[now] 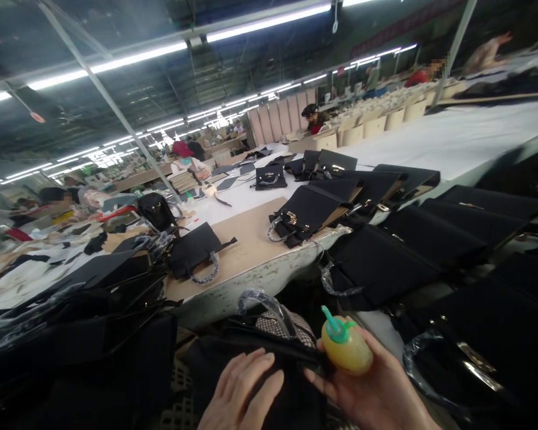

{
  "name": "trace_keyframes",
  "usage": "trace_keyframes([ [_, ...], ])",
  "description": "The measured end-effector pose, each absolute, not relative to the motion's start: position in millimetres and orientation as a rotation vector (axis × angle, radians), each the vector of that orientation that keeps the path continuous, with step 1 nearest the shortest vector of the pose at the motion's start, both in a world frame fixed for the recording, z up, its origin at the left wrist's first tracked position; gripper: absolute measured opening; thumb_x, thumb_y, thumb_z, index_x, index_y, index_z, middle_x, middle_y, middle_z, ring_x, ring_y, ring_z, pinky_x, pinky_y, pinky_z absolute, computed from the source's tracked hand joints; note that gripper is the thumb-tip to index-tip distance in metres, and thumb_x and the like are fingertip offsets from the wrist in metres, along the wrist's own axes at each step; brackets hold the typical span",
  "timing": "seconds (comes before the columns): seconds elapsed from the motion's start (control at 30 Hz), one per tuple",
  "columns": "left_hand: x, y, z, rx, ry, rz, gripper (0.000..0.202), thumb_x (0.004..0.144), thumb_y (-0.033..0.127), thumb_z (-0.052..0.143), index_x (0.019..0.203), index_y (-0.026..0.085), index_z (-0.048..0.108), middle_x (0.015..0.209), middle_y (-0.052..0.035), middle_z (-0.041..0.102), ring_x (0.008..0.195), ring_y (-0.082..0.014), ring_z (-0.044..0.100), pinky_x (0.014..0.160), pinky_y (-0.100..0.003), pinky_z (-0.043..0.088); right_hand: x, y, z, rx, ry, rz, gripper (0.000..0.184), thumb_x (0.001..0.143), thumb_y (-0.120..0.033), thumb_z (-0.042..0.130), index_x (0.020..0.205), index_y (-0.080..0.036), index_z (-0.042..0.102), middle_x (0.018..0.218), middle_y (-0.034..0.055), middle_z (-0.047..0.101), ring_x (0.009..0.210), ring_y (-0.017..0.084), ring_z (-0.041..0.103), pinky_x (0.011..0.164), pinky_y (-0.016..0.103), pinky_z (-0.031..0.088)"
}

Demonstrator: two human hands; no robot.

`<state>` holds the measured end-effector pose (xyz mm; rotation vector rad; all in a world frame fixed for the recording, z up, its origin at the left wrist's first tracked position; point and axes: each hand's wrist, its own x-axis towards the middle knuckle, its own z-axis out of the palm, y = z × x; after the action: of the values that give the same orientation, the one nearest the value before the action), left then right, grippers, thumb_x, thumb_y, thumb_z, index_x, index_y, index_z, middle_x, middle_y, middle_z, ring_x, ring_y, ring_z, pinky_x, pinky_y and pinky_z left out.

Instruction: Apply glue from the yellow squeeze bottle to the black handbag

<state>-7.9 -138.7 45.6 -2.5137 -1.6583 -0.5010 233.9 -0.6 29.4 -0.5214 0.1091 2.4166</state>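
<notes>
My right hand [372, 385] is wrapped round a yellow squeeze bottle [347, 352] with a green nozzle that points up and to the left. The thumb and fingertips of that hand are also at the edge of a black handbag [224, 358] in front of me. Flat on the bag's dark front lies my left hand [244, 388], its fingers stretched out. The bag's handle [269, 307] is wrapped in clear plastic, and a checked lining [287, 325] shows beside it. The bag's lower part is hidden by my hands.
Several black handbags [381, 257] lie overlapping on the right, with more stacked at the left [94, 310]. A worktable [246, 245] with a brown board runs ahead, bearing two bags near its edge. A plastic crate [179, 388] stands below. Other people work farther back.
</notes>
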Motion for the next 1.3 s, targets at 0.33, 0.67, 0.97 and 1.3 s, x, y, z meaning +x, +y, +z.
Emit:
trace_keyframes([
  [0.33,-8,-71,43,-2.919,-1.347,-0.302,0.079,0.090,0.047,0.081,0.152,0.014,0.046,0.146,-0.0197,0.067,0.131,-0.0364,0.066,0.111,-0.049,0.058,243,-16,24,-0.389,0.201,2.429,0.025,0.090,-0.032,0.090,0.105,-0.013,0.084,0.103,0.0118,0.085,0.086,0.027,0.081,0.085,0.042,0.069],
  [0.67,-14,-49,43,-3.221,-1.499,-0.690,0.046,0.097,0.024,0.074,0.140,0.020,0.059,0.127,-0.0131,0.073,0.114,-0.0262,0.072,0.099,-0.035,0.060,242,-25,24,-0.292,0.234,2.547,0.040,0.096,-0.043,0.082,0.110,-0.006,0.078,0.093,0.0133,0.081,0.075,0.026,0.080,0.056,0.030,0.069],
  [0.97,-9,-46,48,-3.040,-2.331,-1.325,0.016,0.103,0.024,0.062,0.089,0.020,0.067,0.089,-0.0020,0.066,0.085,-0.0184,0.065,0.081,-0.028,0.052,247,-29,23,-0.303,0.140,2.497,0.045,0.101,-0.050,0.074,0.117,-0.009,0.079,0.105,0.0168,0.081,0.089,0.029,0.080,0.062,0.028,0.068],
  [1.3,-9,-49,33,-2.829,-1.897,-1.144,0.037,0.098,0.006,0.049,0.125,0.029,0.060,0.133,-0.0032,0.070,0.126,-0.0189,0.067,0.112,-0.032,0.050,266,-42,7,-0.404,0.104,2.412,0.053,0.104,-0.057,0.067,0.118,-0.008,0.081,0.132,0.0240,0.075,0.126,0.035,0.070,0.086,0.036,0.062],
])
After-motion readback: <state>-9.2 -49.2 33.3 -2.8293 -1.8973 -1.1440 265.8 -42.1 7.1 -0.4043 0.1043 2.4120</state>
